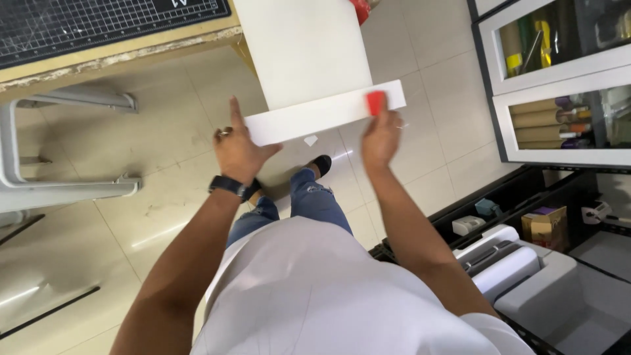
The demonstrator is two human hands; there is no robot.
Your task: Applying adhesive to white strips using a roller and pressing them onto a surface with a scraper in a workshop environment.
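Below the head camera, the pale tiled floor point(164, 190) lies open to the left of the person's legs, bounded at upper left by the counter point(118, 52), whose worn edge carries a dark gridded cutting mat point(98, 23), and by a grey metal frame point(59, 187) beneath it. On the right the room is tighter: a cabinet point(559, 72) with glass doors holds cardboard tubes and coloured rolls, and lower down a black shelf point(499, 197) keeps a small brown box point(547, 227), a teal item and a white one, with a grey machine point(526, 269) bearing white rolls beside it. A white folded board point(309, 59) stands over the floor, its upright panel rising from a long narrow flap. The left hand point(238, 152) is spread flat against the flap's left end, fingers extended. The right hand point(381, 137) is closed on a small red tool point(375, 102), pressed against the flap near its right end.
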